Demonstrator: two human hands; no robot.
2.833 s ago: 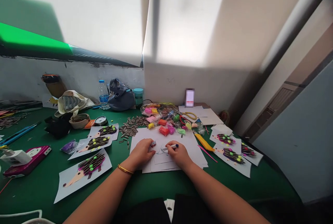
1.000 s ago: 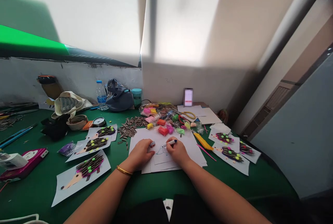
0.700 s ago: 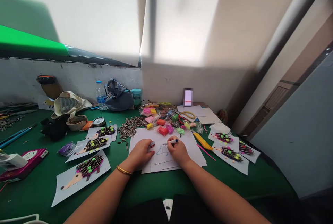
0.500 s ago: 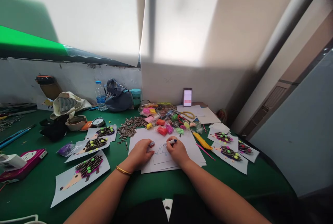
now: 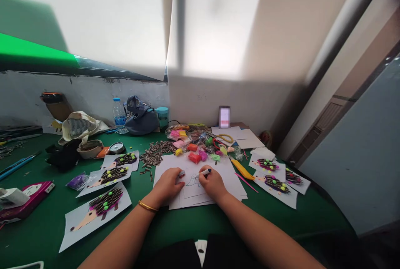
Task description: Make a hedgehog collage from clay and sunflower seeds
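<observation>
My right hand (image 5: 213,183) is closed round a white marker (image 5: 204,172) with a dark end, its tip on the upper sheet. On that white paper (image 5: 193,197) a blue outline drawing (image 5: 192,180) shows between my hands. My left hand (image 5: 168,183) rests on the left part of the paper, fingers curled round a small clear item (image 5: 181,174), perhaps the marker's cap. A gold bangle (image 5: 148,206) circles my left wrist.
Seeds (image 5: 156,152) and packets of coloured clay (image 5: 194,157) lie behind the paper. Hedgehog pictures (image 5: 104,204) sit at left, others (image 5: 275,183) at right. A yellow tool (image 5: 243,169) is beside the paper. A phone (image 5: 224,117) leans on the wall.
My right hand has shifted slightly left and down with the marker, whose tip is now at a lower part of the drawing. My left hand stays on the paper.
</observation>
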